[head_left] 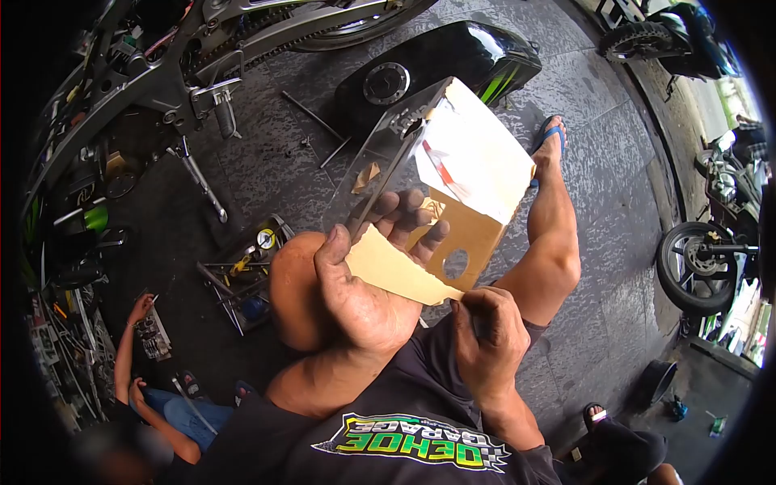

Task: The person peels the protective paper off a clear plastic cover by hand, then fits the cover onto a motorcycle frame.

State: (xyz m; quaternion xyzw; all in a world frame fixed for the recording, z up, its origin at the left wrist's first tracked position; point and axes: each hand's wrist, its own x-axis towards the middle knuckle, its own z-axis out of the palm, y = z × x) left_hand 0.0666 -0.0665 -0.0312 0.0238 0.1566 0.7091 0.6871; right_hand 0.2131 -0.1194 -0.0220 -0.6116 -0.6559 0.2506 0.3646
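My left hand [368, 303] is under a clear plastic box-like piece [388, 158], its thumb and fingers closed around the lower edge. Brown paper backing [465, 218] covers part of the piece, with a round hole low down. The upper face [473, 149] looks white with glare and shows a red streak. A torn strip of tan paper [396, 267] stretches across my left palm. My right hand [489, 335] pinches the strip's right end between thumb and curled fingers. Whether the strip is still stuck to the piece I cannot tell.
Behind the piece a black fuel tank [453, 65] lies on the dark floor. A motorcycle frame [186, 73] stands at upper left, with tools [250, 267] below it. A co-worker's arm [125, 356] is at lower left. Motorcycles [703, 259] line the right side.
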